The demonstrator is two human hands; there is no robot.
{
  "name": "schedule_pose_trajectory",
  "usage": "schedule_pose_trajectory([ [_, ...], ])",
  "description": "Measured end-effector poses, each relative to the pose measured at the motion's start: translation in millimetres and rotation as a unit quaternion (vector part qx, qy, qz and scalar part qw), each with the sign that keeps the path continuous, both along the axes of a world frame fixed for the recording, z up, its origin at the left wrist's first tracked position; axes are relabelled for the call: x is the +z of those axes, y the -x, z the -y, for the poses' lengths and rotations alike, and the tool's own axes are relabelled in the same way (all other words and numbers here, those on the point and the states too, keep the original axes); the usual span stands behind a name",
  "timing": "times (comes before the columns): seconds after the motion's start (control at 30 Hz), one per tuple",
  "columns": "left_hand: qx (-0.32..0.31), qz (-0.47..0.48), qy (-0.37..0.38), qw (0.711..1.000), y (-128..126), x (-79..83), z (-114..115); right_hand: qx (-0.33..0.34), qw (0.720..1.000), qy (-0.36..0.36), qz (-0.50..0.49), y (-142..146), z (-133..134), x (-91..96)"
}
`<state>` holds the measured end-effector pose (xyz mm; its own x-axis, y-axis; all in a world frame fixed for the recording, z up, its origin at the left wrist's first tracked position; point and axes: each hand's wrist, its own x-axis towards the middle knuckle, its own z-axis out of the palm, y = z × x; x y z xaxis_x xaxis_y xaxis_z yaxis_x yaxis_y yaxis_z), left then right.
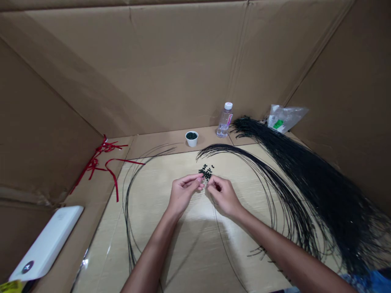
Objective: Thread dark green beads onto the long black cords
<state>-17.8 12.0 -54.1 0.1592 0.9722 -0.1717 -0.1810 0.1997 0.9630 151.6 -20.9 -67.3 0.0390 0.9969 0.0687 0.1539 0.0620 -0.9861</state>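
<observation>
My left hand (184, 191) and my right hand (222, 194) meet over the middle of the pale table, fingertips pinched close together. A thin black cord (220, 232) runs from my right hand's fingers down toward me. What my left fingertips pinch is too small to name. Just beyond the fingertips lies a small pile of black beads (206, 171). A white cup (192, 138) filled with more black beads stands farther back.
A thick bundle of black cords (320, 191) fans across the right side. A thin loop of several cords (128, 211) curves at the left. Red ribbon (102, 160), a white power bank (49, 242), a water bottle (225, 120) and a plastic bag (284, 118) lie around. Cardboard walls (183, 65) enclose the table.
</observation>
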Motion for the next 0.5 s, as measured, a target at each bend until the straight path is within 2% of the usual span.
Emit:
schedule_pose_trajectory([
  [0.5,0.014,-0.009,-0.015,1.000,-1.2,-2.7,0.3,-0.002,1.000,-0.004,-0.002,0.8,0.8,1.1],
])
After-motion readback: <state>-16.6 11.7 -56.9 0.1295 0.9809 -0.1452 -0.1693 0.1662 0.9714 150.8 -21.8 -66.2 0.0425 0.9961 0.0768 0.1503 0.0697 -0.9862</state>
